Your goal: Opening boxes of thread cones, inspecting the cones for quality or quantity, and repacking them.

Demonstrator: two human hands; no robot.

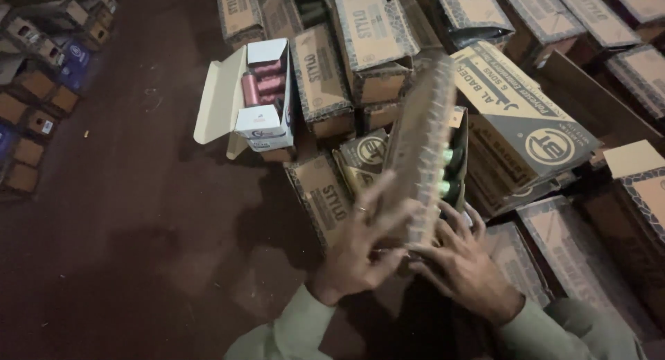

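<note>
While fingers spread, both hands grip box.

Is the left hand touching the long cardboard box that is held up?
Touching. The head view shows the left hand with its fingers spread flat against the side of the long cardboard box, with no gap between them.

Pale green long sleeves; a ring on the left hand.

Dim warm light, motion-blurred centre, dark edges
</note>
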